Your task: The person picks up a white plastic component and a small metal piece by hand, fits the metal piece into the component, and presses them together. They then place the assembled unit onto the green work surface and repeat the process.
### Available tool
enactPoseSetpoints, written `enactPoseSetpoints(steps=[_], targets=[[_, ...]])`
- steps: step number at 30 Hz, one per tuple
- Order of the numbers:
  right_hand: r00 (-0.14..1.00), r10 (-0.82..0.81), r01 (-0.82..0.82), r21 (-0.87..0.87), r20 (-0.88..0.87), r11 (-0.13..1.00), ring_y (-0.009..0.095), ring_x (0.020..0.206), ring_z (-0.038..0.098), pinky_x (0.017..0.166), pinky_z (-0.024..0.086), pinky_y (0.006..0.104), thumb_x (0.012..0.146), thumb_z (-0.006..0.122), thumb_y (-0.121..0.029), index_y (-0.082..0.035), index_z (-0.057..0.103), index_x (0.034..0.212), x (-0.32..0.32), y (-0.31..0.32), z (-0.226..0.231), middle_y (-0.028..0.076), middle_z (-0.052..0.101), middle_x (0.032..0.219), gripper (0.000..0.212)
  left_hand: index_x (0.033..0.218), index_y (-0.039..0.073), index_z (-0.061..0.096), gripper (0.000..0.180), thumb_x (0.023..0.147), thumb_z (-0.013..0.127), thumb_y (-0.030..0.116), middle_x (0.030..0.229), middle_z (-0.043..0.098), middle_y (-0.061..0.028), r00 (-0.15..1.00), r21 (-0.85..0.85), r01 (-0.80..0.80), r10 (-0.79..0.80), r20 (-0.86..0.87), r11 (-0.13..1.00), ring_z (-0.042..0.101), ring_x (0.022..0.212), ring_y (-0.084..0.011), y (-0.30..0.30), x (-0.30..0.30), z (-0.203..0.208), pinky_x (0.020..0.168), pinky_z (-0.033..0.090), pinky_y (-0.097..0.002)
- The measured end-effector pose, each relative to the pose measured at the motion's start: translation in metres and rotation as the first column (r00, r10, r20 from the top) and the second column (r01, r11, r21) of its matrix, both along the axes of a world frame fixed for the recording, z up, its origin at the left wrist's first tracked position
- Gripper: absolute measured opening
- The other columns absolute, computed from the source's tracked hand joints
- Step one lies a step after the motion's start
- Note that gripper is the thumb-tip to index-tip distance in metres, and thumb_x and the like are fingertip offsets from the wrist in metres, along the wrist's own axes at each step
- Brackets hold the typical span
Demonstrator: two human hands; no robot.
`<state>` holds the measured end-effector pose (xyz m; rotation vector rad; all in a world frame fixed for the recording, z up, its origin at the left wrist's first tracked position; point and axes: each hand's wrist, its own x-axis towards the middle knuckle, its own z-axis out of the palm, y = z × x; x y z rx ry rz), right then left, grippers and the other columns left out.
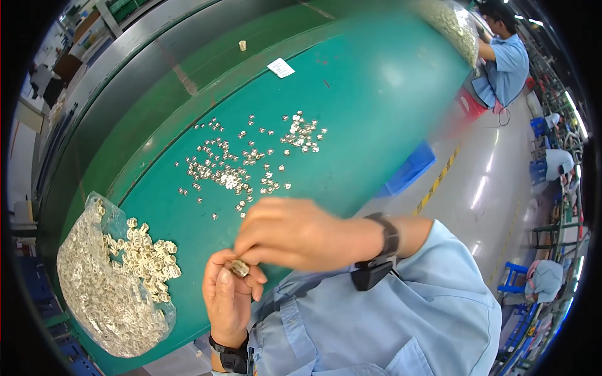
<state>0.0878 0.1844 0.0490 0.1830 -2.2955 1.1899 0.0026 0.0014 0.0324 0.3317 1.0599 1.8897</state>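
Note:
My left hand (227, 296) is closed, its thumb and fingers pinching a small cream-and-metal part (239, 268) near the table's front edge. Over it reaches my right hand (290, 233), fingers pressed together and their tips meeting the left fingertips just above the part. Whatever the right fingertips hold is hidden. Beyond my hands, many small shiny metal pieces (226, 175) lie scattered on the green table mat (351, 106). To the left, a pile of cream plastic parts (150, 257) spills out of a clear plastic bag (110, 294) full of the same parts.
A white paper label (281, 67) lies by the mat's far edge. One cream part (242, 45) stands on the green conveyor belt (207, 62) behind. Another filled bag (451, 28) sits at the far right near a co-worker (506, 62). A blue bin (409, 168) is beside the table.

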Motion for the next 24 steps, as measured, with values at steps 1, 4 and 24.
enactPoseSetpoints(steps=[1,4,24], targets=[[0.999,0.048,-0.048,-0.030,0.016,0.998,0.026,0.088,0.059,0.074,0.048,0.0346,0.087,0.065,-0.012,-0.007,0.063,0.100,-0.005,-0.009,-0.005,0.008,0.062,0.097,0.014,0.108,0.000,0.053,0.024,0.098,0.052,0.022,0.087,0.060,-0.0139,1.000,0.004,0.008,-0.008,0.006,1.000,0.057,0.064,-0.0158,0.002,0.000,0.001,0.050,0.044,-0.0235],[0.991,0.114,-0.110,-0.067,0.065,0.992,0.027,0.096,0.058,0.080,0.047,0.0358,0.087,0.066,-0.014,-0.007,0.061,0.105,-0.006,-0.017,-0.012,0.009,0.061,0.103,0.020,0.104,0.001,0.052,0.024,0.099,0.052,0.024,0.082,0.059,-0.0122,0.997,-0.026,0.005,-0.007,-0.075,1.000,0.051,0.055,-0.0125,-0.005,-0.001,-0.009,0.045,0.038,-0.0215],[0.868,-0.436,0.325,0.392,0.237,0.860,0.037,0.131,0.038,0.109,0.032,0.0433,0.099,0.046,-0.036,0.002,0.040,0.137,-0.046,0.050,-0.054,0.022,0.043,0.139,0.054,0.098,0.002,0.051,0.022,0.099,0.054,0.024,0.079,0.057,-0.0087,0.939,0.075,-0.273,0.282,-0.195,0.959,0.047,0.048,-0.0090,-0.063,-0.022,-0.037,0.038,0.034,-0.0197]])
